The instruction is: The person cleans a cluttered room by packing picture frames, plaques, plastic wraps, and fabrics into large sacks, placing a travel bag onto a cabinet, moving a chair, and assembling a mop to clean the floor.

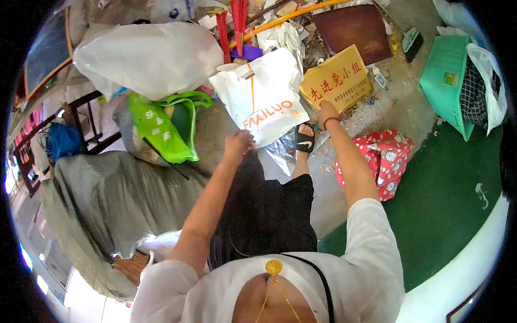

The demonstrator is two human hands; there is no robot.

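Note:
My left hand (238, 146) is beside the lower left edge of a white plastic bag (269, 91) with orange lettering. Its fingers are loosely bent and apart, with no visible grip on the bag. A dark red bracelet circles the wrist of my right hand (327, 113), which is closed at the lower edge of a gold plaque (335, 79) with red Chinese characters. The plaque is tilted over the litter, and part of my grip on it is hidden. Below the white bag, a crumpled clear plastic bag (283, 148) lies near my black sandal (305, 141).
A large whitish plastic sack (151, 59) and a green bag (167, 126) lie to the left. Behind the plaque are a dark brown board (353, 33) and a yellow pole (291, 15). On the right are a red patterned bundle (385, 161) and a green bin (444, 81).

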